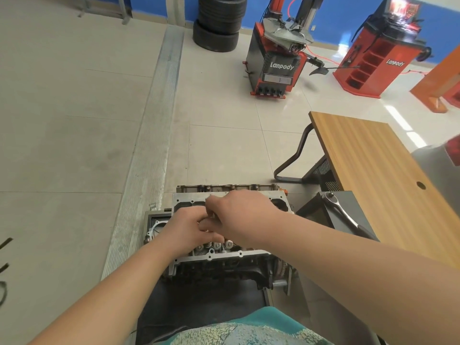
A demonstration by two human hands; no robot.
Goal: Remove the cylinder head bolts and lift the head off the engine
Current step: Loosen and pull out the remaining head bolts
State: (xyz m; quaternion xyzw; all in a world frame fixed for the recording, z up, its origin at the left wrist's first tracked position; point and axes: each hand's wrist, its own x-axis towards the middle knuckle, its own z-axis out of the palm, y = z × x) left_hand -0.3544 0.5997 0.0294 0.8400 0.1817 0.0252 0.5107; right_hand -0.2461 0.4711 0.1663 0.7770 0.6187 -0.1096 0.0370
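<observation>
The grey cylinder head (189,200) sits on the engine block (224,270), low in the middle of the head view. Valve springs (217,245) show along its near edge. Both hands meet over the middle of the head. My left hand (185,232) has its fingers curled round a small metal part, probably a bolt (211,215), mostly hidden. My right hand (239,215) pinches the same spot from above with curled fingers. What lies under the hands is hidden.
A ratchet wrench (339,210) lies on a dark stand to the right. A wooden table (373,165) is beyond it. A round gasket plate (155,226) sits left of the head. Tyre machines (278,61) and stacked tyres (219,23) stand far back.
</observation>
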